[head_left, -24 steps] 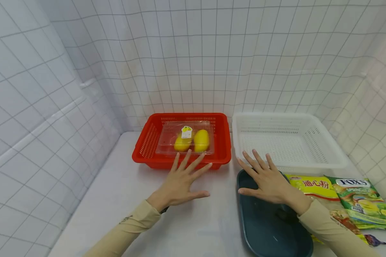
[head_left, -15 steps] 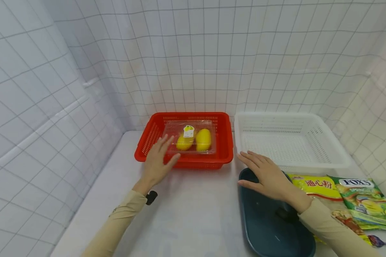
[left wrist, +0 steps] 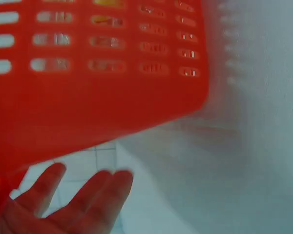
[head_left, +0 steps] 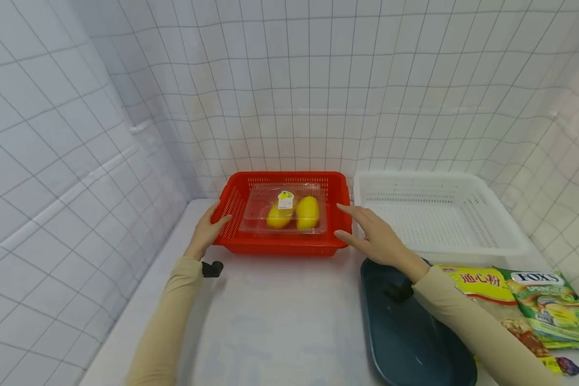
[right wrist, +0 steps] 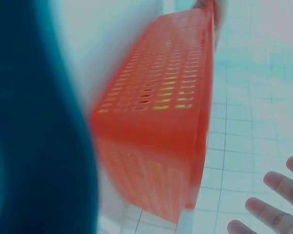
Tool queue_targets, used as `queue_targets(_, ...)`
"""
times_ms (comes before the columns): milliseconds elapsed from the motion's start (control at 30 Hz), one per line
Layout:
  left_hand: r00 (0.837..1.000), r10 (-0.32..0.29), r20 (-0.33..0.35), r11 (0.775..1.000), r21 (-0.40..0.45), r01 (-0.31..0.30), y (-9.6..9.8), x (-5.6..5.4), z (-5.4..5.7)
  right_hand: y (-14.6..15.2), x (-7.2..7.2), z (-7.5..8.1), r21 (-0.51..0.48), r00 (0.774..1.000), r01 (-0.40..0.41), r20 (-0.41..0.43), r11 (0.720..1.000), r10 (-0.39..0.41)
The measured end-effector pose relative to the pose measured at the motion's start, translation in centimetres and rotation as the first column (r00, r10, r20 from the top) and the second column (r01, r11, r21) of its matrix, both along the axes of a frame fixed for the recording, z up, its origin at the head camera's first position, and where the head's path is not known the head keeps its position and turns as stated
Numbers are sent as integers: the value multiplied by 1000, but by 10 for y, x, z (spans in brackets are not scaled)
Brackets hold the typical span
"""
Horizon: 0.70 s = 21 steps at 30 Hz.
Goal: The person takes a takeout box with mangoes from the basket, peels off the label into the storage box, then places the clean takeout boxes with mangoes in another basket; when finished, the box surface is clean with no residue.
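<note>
A red plastic basket [head_left: 284,249] stands on the white table against the back curtain. Inside lies a clear plastic box [head_left: 258,212] with two yellow fruits [head_left: 307,213] and a label on the lid. My left hand [head_left: 205,231] is at the basket's left rim, thumb over the inside and fingers along the outside. In the left wrist view those fingers [left wrist: 100,200] extend straight, below the perforated wall. My right hand [head_left: 376,236] reaches toward the right rim with thumb and fingers spread; the right wrist view shows its fingertips apart from the basket.
A white perforated basket [head_left: 463,250] stands to the right of the red one. A dark blue tray [head_left: 405,343] lies under my right forearm. Beside it are a yellow pasta bag [head_left: 482,284], a green FOX'S bag [head_left: 545,305] and a purple lollipop [head_left: 566,366].
My left hand has moved left and forward to the red basket's left rim. My right hand has moved forward and left toward its right rim. The basket has stayed in place.
</note>
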<state>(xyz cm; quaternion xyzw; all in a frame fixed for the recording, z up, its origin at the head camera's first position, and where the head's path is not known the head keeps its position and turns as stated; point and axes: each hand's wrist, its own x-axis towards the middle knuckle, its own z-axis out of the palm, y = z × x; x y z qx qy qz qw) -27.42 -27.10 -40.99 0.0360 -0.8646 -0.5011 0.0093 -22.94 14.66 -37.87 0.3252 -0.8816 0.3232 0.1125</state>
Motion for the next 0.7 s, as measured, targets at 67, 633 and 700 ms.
queue_targets(67,999,0,33,999,44,-1,-3,-1,-2,-9,-10,2,-13,997,14,78,1000,-13)
queue_targets(633,996,26,85,939,340,-54,-2,1,-7,-79,-88,-3,-90,713,176,699,980,-64)
queue_targets(700,996,33,85,941,334,-60,-2,1,-8,-83,-95,-7,-113,638,215,768,970,-52)
